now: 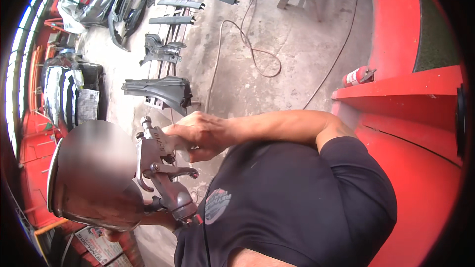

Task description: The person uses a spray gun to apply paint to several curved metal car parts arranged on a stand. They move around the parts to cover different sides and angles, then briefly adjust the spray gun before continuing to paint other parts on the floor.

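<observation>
A metal spray gun [163, 168] with a large shiny metal cup [101, 215] is held close in front of my body. My right hand [200, 133] is closed round the gun's body, near its knobs, with the arm bent across from the right. Behind the cup's lower edge, part of my left hand [113, 236] shows against it; the cup and gun hide most of its fingers and palm. The curved trigger [185, 172] points toward my dark shirt, and no finger shows on it. A blurred patch covers much of the cup's side.
Beyond the gun, a stand holds several grey car panels [158, 90] in a row. Bumpers [131, 7] and wrapped parts [71, 91] lie at the left. A thin hose [252, 52] loops over the concrete floor. A fire extinguisher [359, 76] sits by the red ledge [405, 89].
</observation>
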Available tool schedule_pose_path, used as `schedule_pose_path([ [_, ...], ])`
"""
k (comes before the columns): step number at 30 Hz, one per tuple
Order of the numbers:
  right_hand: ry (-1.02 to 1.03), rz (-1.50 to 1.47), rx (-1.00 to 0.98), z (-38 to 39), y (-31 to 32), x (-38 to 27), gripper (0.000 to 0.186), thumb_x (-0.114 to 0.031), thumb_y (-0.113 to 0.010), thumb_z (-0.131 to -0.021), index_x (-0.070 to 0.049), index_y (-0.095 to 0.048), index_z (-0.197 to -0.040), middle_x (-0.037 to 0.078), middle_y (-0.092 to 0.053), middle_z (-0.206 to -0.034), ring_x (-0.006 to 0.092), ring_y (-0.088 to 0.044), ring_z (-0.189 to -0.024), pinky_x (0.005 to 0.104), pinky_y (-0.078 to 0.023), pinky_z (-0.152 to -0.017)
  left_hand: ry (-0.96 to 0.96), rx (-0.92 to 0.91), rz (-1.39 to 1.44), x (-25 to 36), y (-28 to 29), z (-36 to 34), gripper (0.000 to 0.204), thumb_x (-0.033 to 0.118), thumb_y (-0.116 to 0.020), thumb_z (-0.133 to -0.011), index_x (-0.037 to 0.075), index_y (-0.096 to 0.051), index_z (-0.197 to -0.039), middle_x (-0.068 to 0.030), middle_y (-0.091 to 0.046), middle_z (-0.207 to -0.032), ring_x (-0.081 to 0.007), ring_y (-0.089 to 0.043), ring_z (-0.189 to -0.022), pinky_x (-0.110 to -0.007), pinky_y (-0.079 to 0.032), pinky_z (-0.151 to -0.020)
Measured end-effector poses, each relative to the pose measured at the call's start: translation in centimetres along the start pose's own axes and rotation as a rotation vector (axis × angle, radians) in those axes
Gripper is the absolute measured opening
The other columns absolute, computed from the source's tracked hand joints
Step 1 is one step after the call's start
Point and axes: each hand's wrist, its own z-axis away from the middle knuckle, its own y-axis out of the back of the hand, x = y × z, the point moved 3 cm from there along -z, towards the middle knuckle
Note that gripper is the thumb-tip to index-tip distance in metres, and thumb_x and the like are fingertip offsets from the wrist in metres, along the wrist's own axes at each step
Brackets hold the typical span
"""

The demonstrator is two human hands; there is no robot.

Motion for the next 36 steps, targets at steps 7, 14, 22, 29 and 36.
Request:
schedule_pose_path([
  [7,-0.053,-0.199,-0.075,-0.2,1.0,-0.9,0.054,-0.019,-0.072,-0.08,0.001,-0.053,-0.127,0.024,-0.066,-0.083,0.0452,-0.067,-0.08,0.0489,-0.052,-0.07,-0.011,0.025,-0.09,5.0,-2.8,-0.3,0.108,0.031,-0.095,-0.071,-0.01,-0.038,-0.153,-0.0244,-0.052,-0.149,-0.034,-0.052,-0.137,-0.048,-0.042,-0.115],
  [14,-0.007,-0.203,0.029,0.3,0.2,1.1,0.055,0.002,-0.071,-0.082,-0.003,-0.062,-0.136,0.007,-0.075,-0.1,0.0121,-0.073,-0.077,0.0289,-0.058,-0.062,0.044,0.027,-0.086,7.7,-8.6,0.9,0.108,0.031,-0.096,-0.07,-0.012,-0.039,-0.152,-0.0248,-0.053,-0.148,-0.0328,-0.053,-0.137,-0.046,-0.042,-0.115],
  [22,-0.507,-1.04,-0.196,0.8,0.7,-1.5,0.043,-0.008,-0.066,-0.086,0.003,-0.063,-0.127,0.008,-0.07,-0.088,0.0141,-0.069,-0.08,0.0316,-0.056,-0.073,0.136,-0.078,-0.032,9.8,-11.1,1.0,0.109,0.031,-0.096,-0.07,-0.015,-0.04,-0.15,-0.0253,-0.055,-0.148,-0.0315,-0.054,-0.137,-0.044,-0.042,-0.116],
  [29,-0.576,-1.202,-0.277,0.1,0.3,-2.3,0.036,-0.014,-0.065,-0.084,0.008,-0.067,-0.112,0.013,-0.069,-0.08,0.0201,-0.069,-0.082,0.0352,-0.055,-0.081,0.304,-0.699,0.424,6.1,-13.5,-4.0,0.098,0.007,-0.097,-0.067,-0.015,-0.044,-0.147,-0.0223,-0.06,-0.141,-0.03,-0.057,-0.132,-0.044,-0.042,-0.113],
  [36,-0.625,-1.529,-0.496,-0.5,-2.3,-3.5,0.031,-0.008,-0.059,-0.076,0.012,-0.07,-0.097,0.015,-0.063,-0.065,0.0241,-0.069,-0.063,0.0382,-0.061,-0.076,0.287,-0.768,0.383,1.8,-16.2,-5.7,0.13,0.066,-0.091,-0.066,0.004,-0.026,-0.161,-0.0313,-0.038,-0.157,-0.0447,-0.047,-0.142,-0.054,-0.041,-0.117],
])
